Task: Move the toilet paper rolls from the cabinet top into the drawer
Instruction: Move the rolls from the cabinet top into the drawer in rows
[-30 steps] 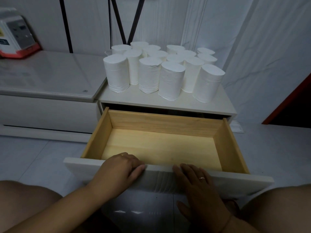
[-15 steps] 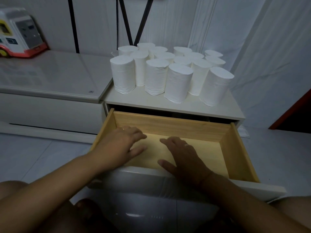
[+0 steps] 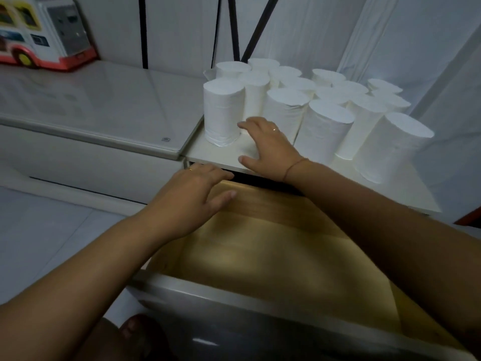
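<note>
Several white toilet paper rolls (image 3: pixel 324 126) stand upright in a tight group on the white cabinet top (image 3: pixel 406 183). Below it the wooden drawer (image 3: pixel 273 254) is pulled out, with nothing lying in it. My right hand (image 3: pixel 268 147) hovers open over the cabinet's front left corner, fingers spread, close to the front left roll (image 3: pixel 222 113) and the roll behind my fingers (image 3: pixel 285 110). Over the drawer's back left corner my left hand (image 3: pixel 192 196) is open and holds nothing.
A low white unit (image 3: pixel 104 100) adjoins the cabinet on the left, with a toy bus (image 3: pixel 44 29) at its back. White curtain hangs behind and to the right. Pale floor tiles lie on the left. My knee shows at the bottom.
Both hands left the drawer's front panel and moved forward. The right hand rose onto the cabinet top near the rolls; the left reached the drawer's back left corner.
</note>
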Demonstrator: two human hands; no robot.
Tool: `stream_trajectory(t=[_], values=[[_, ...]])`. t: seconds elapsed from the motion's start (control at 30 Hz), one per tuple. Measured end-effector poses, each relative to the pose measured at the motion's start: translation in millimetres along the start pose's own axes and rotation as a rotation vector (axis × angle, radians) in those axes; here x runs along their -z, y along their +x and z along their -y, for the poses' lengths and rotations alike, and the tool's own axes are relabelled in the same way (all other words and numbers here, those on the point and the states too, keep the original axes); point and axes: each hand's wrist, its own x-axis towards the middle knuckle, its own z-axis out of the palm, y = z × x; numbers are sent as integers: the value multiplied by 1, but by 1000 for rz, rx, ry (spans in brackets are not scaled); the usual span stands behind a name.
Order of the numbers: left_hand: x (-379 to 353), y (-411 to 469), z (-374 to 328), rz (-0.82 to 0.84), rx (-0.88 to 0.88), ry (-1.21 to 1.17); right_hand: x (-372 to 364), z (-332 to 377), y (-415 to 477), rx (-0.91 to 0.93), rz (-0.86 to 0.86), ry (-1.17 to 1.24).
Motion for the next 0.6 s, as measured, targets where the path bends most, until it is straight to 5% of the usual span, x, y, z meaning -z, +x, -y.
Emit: stream_trajectory(t=[0.23,0.6], values=[[1,9,22,-34,13,-27,24,-21,103,123,42,-158],[-39,-8,58,268,20,87,28,-22,163,187,198,-389]])
